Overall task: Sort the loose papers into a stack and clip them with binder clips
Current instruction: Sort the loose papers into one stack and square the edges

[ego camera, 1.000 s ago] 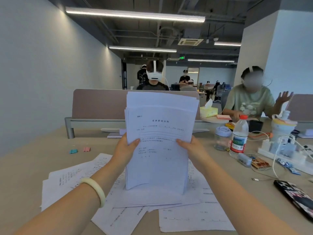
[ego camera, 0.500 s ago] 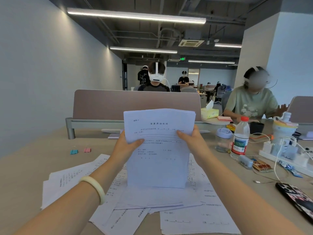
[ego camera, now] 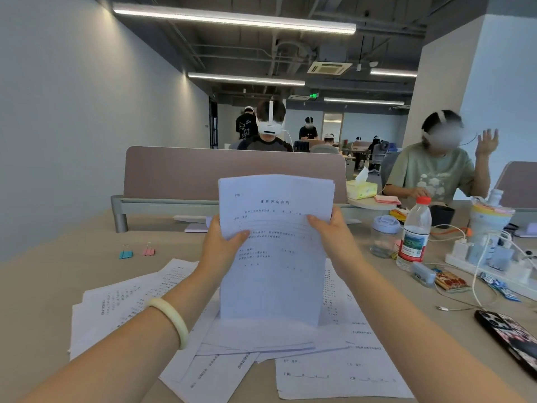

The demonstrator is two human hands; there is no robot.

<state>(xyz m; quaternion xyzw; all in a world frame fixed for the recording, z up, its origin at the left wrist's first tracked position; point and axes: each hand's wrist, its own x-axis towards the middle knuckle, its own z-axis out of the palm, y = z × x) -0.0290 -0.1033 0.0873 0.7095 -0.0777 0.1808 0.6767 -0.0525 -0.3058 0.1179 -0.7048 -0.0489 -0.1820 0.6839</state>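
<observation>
I hold a stack of printed white papers [ego camera: 274, 257] upright in front of me, its bottom edge resting on loose sheets [ego camera: 343, 370] spread over the table. My left hand [ego camera: 222, 248] grips the stack's left edge and my right hand [ego camera: 331, 239] grips its right edge. More loose sheets [ego camera: 128, 301] lie to the left under my forearm. Two binder clips sit on the table at the far left, a teal clip [ego camera: 125, 253] and a pink clip [ego camera: 148, 251].
A water bottle [ego camera: 414, 234], a jar [ego camera: 383, 239], a power strip with cables [ego camera: 491, 266] and a phone [ego camera: 511, 335] crowd the right side. A desk divider [ego camera: 174, 173] stands behind. People sit beyond it and at the right.
The stack has dropped lower and its sheets have evened out at the top edge. Both hands still grip its sides.
</observation>
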